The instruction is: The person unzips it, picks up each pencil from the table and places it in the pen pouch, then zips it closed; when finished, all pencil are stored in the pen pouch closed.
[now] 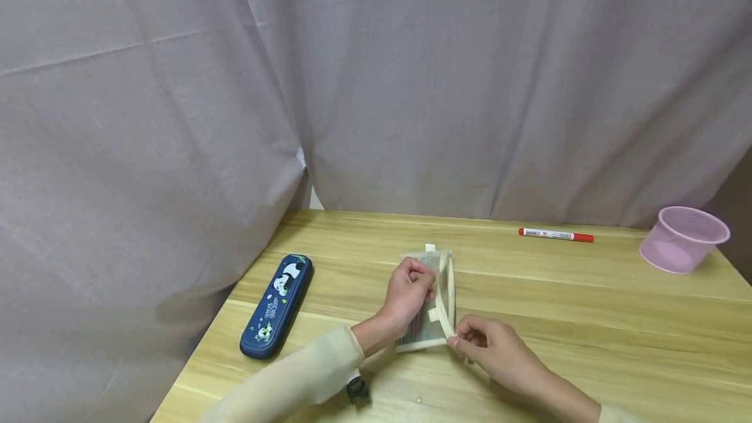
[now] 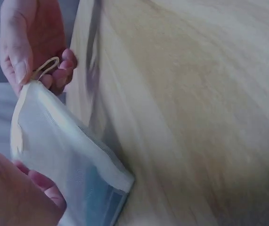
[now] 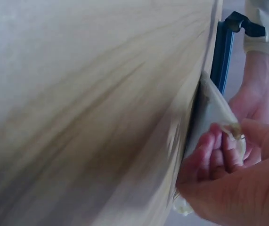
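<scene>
A see-through mesh zip pouch (image 1: 420, 333) with cream edging lies between the two hands, its edge strip bowed apart from the side next to it. Something bluish shows through the mesh (image 2: 94, 188) in the left wrist view. My left hand (image 1: 405, 296) has curled fingers at the pouch's upper part, pinching its edge. With thumb and fingers, my right hand (image 1: 499, 352) pinches the near right corner, where a small cord loop (image 2: 49, 65) sticks out. The right wrist view shows the pouch (image 3: 213, 106) nearly edge-on, with the right hand's thumb on its corner.
A blue pencil case (image 1: 276, 305) with panda pictures lies on the left of the wooden table (image 1: 587, 292). Toward the back right are a red-capped marker (image 1: 555, 235) and a pink mesh pen holder (image 1: 684, 240). A grey curtain (image 1: 399, 83) hangs behind the table.
</scene>
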Tool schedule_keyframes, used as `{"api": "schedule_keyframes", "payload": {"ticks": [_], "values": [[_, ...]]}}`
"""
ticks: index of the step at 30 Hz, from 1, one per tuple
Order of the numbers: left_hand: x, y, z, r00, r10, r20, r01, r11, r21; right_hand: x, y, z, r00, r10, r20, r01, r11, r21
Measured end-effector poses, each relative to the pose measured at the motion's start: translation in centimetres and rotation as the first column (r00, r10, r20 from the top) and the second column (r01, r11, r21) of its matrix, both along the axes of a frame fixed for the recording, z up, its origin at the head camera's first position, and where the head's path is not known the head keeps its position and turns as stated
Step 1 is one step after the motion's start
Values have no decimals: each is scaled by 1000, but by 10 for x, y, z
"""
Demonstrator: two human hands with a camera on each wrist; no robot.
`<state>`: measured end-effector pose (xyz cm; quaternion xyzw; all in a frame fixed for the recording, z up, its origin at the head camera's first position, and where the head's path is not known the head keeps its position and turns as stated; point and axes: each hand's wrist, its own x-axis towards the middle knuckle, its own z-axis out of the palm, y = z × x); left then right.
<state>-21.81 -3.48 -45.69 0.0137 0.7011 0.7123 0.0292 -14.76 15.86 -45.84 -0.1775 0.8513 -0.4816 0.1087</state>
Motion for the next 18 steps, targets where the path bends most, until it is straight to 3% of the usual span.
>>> {"api": "schedule_keyframes", "payload": {"ticks": [2,4,7,9,11,15,16,18], "values": [[4,-5,3,999,-20,-36,17,996,-86,-2,1,-1,998,39,44,-36,998,-59],[10,-12,7,994,-64,-89,45,979,-200,-4,2,-2,995,66,69,-59,993,-99],[25,-24,11,962,-187,-198,99,917,-386,-5,2,-3,994,87,60,-80,989,-121],[38,-32,13,922,-287,-260,116,845,-522,-4,3,-4,994,95,51,-88,989,-119],[51,-38,14,865,-380,-327,77,745,-662,-3,3,-4,994,100,39,-95,990,-107],[71,-43,13,741,-518,-428,-114,530,-840,3,2,-1,993,120,-9,-120,990,-72],[75,-44,12,715,-543,-441,-154,492,-857,5,1,1,992,125,-23,-127,990,-62],[81,-44,11,679,-578,-454,-208,441,-873,9,-1,3,988,143,-61,-145,989,-40]]}}
